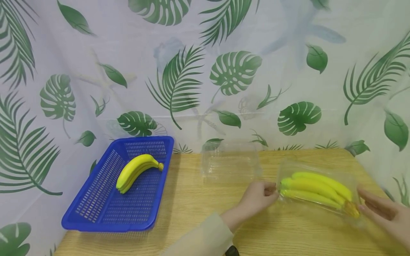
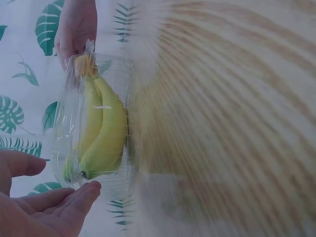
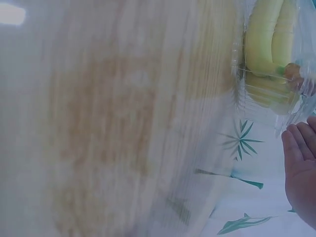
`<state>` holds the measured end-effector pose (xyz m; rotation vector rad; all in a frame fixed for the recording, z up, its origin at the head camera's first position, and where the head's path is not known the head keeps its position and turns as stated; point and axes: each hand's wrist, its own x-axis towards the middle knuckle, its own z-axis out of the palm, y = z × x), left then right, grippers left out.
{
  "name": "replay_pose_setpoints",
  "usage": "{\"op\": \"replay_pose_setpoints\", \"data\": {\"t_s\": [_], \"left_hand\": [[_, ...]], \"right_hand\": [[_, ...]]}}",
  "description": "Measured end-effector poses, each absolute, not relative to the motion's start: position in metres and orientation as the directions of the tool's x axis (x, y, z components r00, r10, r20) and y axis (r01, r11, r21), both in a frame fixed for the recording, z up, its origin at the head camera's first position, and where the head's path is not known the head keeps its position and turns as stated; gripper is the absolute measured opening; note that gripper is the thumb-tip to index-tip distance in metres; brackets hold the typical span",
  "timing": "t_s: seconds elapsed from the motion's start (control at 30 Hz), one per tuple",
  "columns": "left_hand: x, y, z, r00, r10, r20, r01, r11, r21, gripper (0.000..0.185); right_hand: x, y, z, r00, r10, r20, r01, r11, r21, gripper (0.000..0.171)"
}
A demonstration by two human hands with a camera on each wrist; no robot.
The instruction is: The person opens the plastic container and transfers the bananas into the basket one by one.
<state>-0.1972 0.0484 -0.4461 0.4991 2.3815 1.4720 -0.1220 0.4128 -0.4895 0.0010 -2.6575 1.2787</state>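
Note:
A clear plastic clamshell box (image 1: 315, 209) with a bunch of yellow bananas (image 1: 314, 188) inside lies between the two hands on the right side of the table. My left hand (image 1: 257, 197) is at the box's left end. In the left wrist view its thumb (image 2: 24, 163) stands apart from the fingers, whose tips are by the box's end. At the opposite end, by the banana stems, is my right hand (image 1: 384, 211). Its fingers (image 3: 296, 143) look fairly straight in the right wrist view, close to the plastic edge. Whether either hand presses the box is hard to tell.
A blue plastic basket (image 1: 150, 225) stands on the left, holding another bunch of bananas (image 1: 136, 170). Behind my left hand, near the back edge, sits another clear plastic box (image 1: 230, 165). A leaf-patterned cloth (image 1: 192, 117) hangs behind the wooden table (image 1: 192, 206).

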Motion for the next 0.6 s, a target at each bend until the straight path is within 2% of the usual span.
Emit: {"op": "replay_pose_setpoints", "data": {"t_s": [0.13, 0.3, 0.5, 0.6], "left_hand": [[-0.193, 0.044, -0.446, -0.888, 0.453, -0.079, 0.135, 0.421, 0.897, 0.04], [-0.188, 0.039, -0.447, -0.88, 0.47, -0.065, 0.165, 0.431, 0.887, 0.039], [-0.18, 0.03, -0.446, -0.861, 0.506, -0.058, 0.204, 0.447, 0.871, 0.038], [-0.176, 0.023, -0.447, -0.852, 0.52, -0.057, 0.211, 0.442, 0.872, 0.039]], "right_hand": [[-0.12, 0.412, -0.49, -0.983, 0.086, 0.162, -0.07, 0.638, -0.767, 0.064], [-0.117, 0.41, -0.49, -0.981, 0.04, 0.187, -0.12, 0.632, -0.766, 0.06], [-0.11, 0.405, -0.49, -0.986, 0.063, 0.153, -0.081, 0.624, -0.777, 0.053], [-0.107, 0.403, -0.49, -0.989, 0.044, 0.139, -0.081, 0.63, -0.772, 0.056]]}}
